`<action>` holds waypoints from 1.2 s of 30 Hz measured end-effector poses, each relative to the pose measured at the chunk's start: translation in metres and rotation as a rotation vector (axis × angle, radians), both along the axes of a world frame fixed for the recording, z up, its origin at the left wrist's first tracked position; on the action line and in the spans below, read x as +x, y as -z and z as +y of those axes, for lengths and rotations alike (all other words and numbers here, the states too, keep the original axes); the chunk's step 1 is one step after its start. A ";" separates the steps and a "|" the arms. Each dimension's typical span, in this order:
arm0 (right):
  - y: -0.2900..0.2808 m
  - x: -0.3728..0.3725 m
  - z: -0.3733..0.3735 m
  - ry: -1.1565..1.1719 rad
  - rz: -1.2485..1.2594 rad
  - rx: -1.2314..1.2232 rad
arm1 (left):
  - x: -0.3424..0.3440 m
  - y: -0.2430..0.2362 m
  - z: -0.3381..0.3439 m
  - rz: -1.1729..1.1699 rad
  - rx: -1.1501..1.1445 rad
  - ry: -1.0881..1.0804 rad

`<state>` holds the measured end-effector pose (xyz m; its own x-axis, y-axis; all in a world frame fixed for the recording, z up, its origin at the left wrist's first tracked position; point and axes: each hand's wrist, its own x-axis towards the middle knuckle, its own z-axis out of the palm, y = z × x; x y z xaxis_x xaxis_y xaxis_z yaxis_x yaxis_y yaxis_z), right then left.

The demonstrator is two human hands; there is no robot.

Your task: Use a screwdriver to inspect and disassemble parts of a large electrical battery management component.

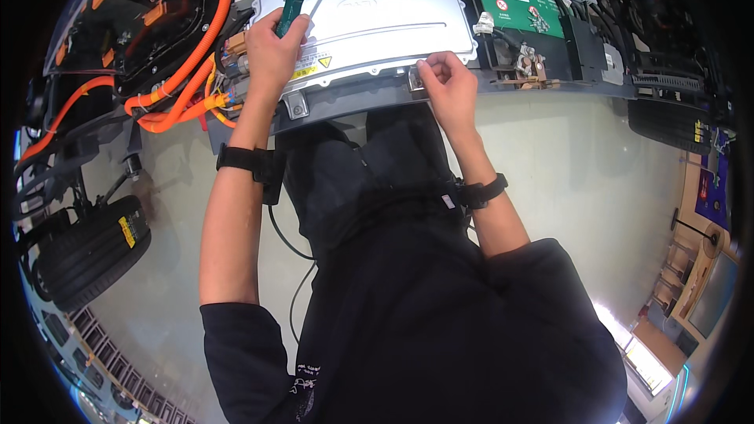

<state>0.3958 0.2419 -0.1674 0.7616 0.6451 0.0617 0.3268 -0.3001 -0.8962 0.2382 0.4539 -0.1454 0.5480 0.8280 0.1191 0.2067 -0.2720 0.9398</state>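
Note:
My left hand (271,51) is closed round the dark green handle of a screwdriver (292,9), whose metal shaft points up and away from me. It is over the left part of a flat silver metal housing (369,12). My right hand (452,90) is at the housing's near right edge, thumb and fingers pinched together beside a small metal mounting bracket (415,82). Whatever lies between those fingertips, if anything, is too small to make out. A similar bracket (297,105) shows below the housing's near left edge.
Thick orange cables (184,71) run along the left, with connectors beside the housing. To the right are a green cover plate (514,8) and some metal terminals (528,61). Tyres stand at the left (94,251) and right (667,124). A thin black cable (283,239) hangs from my left wrist strap.

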 end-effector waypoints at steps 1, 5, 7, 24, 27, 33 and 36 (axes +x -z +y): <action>0.000 0.000 -0.001 0.001 0.000 0.000 | 0.000 0.000 0.000 0.000 0.000 0.001; -0.001 0.000 -0.001 -0.011 0.057 0.063 | 0.000 0.001 0.000 0.004 -0.004 -0.010; -0.002 0.001 -0.001 -0.019 0.017 0.038 | -0.001 0.000 0.000 0.009 0.007 -0.003; 0.002 0.000 -0.002 0.006 -0.007 0.058 | 0.001 0.001 -0.001 -0.002 -0.009 -0.011; 0.001 0.000 0.001 0.034 0.016 0.039 | 0.000 -0.003 -0.001 0.020 0.004 -0.001; 0.001 -0.007 -0.002 0.034 0.048 0.127 | 0.001 -0.001 -0.002 0.010 -0.009 -0.009; 0.003 -0.004 0.000 0.045 0.099 0.114 | 0.000 -0.001 0.000 0.018 0.001 0.001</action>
